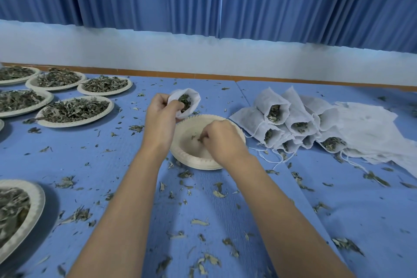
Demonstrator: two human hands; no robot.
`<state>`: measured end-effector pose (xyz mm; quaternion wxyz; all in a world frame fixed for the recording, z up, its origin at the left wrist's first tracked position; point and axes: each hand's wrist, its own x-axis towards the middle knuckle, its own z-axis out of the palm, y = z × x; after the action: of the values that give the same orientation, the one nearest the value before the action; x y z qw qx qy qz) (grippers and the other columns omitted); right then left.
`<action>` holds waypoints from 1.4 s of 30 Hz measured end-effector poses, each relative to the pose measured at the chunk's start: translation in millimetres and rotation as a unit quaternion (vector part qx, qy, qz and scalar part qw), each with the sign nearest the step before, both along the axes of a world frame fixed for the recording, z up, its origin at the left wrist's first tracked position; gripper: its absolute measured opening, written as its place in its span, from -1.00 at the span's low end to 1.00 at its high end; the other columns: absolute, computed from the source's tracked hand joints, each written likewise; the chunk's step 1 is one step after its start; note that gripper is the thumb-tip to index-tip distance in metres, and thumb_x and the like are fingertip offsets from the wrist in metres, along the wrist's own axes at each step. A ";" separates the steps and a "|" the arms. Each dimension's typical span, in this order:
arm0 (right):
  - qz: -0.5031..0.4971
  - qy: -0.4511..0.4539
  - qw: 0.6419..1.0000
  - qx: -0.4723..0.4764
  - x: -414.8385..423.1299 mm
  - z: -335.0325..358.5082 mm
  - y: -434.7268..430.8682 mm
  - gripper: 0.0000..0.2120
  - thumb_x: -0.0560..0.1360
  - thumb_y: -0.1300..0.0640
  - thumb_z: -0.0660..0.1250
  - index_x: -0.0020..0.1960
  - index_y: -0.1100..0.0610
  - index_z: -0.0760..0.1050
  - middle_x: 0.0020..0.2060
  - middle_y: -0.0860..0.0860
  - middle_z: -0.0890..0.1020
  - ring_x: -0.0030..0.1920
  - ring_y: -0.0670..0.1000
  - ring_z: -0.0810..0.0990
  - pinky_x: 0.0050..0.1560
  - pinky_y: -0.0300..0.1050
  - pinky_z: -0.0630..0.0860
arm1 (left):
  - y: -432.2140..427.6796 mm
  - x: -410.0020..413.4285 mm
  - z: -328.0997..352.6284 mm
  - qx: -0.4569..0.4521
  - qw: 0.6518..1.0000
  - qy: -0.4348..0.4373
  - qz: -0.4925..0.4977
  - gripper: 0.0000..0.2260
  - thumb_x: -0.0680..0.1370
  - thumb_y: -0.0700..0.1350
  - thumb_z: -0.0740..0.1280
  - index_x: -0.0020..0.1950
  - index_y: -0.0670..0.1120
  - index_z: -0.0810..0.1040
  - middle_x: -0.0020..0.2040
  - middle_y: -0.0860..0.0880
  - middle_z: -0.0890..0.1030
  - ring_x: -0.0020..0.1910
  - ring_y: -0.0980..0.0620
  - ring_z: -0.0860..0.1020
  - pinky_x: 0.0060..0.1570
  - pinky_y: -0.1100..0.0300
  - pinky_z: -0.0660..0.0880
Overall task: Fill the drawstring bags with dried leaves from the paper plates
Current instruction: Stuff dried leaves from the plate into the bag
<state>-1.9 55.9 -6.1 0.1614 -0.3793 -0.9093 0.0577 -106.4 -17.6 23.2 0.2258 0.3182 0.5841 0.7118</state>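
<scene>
Status, left to right.

Far left: five full plates [110,107] in two rows, heaped with dried leaves. A sliver of another shows at the frame edge. A sixth plate [38,201] at the near-left corner is also loaded. So most of the leaf stock is not bagged yet.

Centre-left: left hand [161,117] grips the drawstring bag [191,95] at its mouth. Its fingers [174,105] are curled round the rim and hold it open toward the camera. The bag sits just over the far rim of the working plate. Leaves show inside, fill level can't be told.

Centre: working plate [190,161] on the worktop [126,165] is nearly bare, only a few scraps in the bowl. Right hand [222,140] is down in it, its fingers [204,136] bunched in a pinch on those scraps. My read: this plate is a pinch or two from done.

Right: pile of filled bags [293,124], roughly eight to ten, lying on their sides. Mouths are open and strings loose, so they are filled but none cinched. Right of the pile and touching it is a stack of flat empty bags [372,131]. Count not readable, looks like plenty.

Loose leaves [218,194] are scattered all over the worktop, spillage not picked up.

Estimate: under halfway by plates. At least six full plates and the empties stack to go.
</scene>
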 end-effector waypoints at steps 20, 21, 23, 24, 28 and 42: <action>-0.074 0.446 0.773 -0.445 17.8 33.1 -2.7 -0.76 0.38 0.42 0.37 -0.42 0.20 0.59 -0.47 0.07 0.62 -0.39 -0.04 0.63 -0.11 -0.23 0.62 | 8.1 33.9 -17.6 -0.020 0.982 0.169 -0.083 -0.82 0.55 -0.23 0.21 -0.27 -0.15 0.34 -0.29 -0.09 0.39 -0.27 0.06 0.35 -0.25 0.20 0.27; -0.080 0.452 0.767 -0.448 18.6 33.1 -2.0 -0.76 0.38 0.44 0.33 -0.42 0.24 0.57 -0.51 0.07 0.59 -0.43 -0.05 0.60 -0.13 -0.23 0.62 | 7.9 36.0 -18.5 -0.020 0.978 0.184 -0.094 -0.83 0.54 -0.24 0.21 -0.25 -0.17 0.34 -0.29 -0.11 0.38 -0.29 0.07 0.34 -0.28 0.24 0.26; -0.085 0.504 0.704 -0.493 19.9 34.9 0.2 -0.82 0.40 0.48 0.29 -0.35 0.33 0.54 -0.43 0.14 0.57 -0.37 -0.01 0.58 -0.17 -0.21 0.62 | 7.7 39.1 -20.8 -0.022 0.970 0.218 -0.107 -0.85 0.54 -0.23 0.21 -0.23 -0.17 0.35 -0.30 -0.13 0.38 -0.32 0.10 0.33 -0.35 0.30 0.23; -0.084 0.541 0.646 -0.531 20.4 36.0 1.5 -0.84 0.42 0.48 0.29 -0.31 0.34 0.52 -0.37 0.16 0.58 -0.32 0.01 0.59 -0.21 -0.22 0.63 | 8.0 40.1 -21.8 -0.024 0.965 0.238 -0.106 -0.86 0.54 -0.23 0.21 -0.22 -0.16 0.35 -0.33 -0.08 0.38 -0.35 0.13 0.31 -0.39 0.32 0.22; -0.105 0.581 0.565 -0.577 17.5 31.8 1.2 -0.83 0.47 0.40 0.29 -0.28 0.27 0.51 -0.34 0.10 0.61 -0.34 -0.04 0.61 -0.26 -0.31 0.58 | 11.4 44.0 -24.9 -0.043 0.953 0.285 -0.098 -0.89 0.46 -0.26 0.26 -0.17 -0.12 0.34 -0.35 0.01 0.40 -0.44 0.18 0.28 -0.45 0.35 0.24; -0.050 0.409 0.737 -0.535 15.0 50.1 -11.9 -0.80 0.57 0.24 0.18 -0.03 0.27 0.56 0.05 0.27 0.64 0.10 0.14 0.63 0.08 -0.11 0.57 | 15.1 23.5 -29.8 -0.030 0.982 0.182 -0.035 -0.70 0.50 -0.11 0.42 -0.31 -0.06 0.32 -0.38 0.01 0.37 -0.43 0.16 0.28 -0.44 0.36 0.24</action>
<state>13.2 44.0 44.0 0.2906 -0.3877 -0.5546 0.6765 -82.8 -2.5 -6.5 0.1496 0.4558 0.6248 0.6160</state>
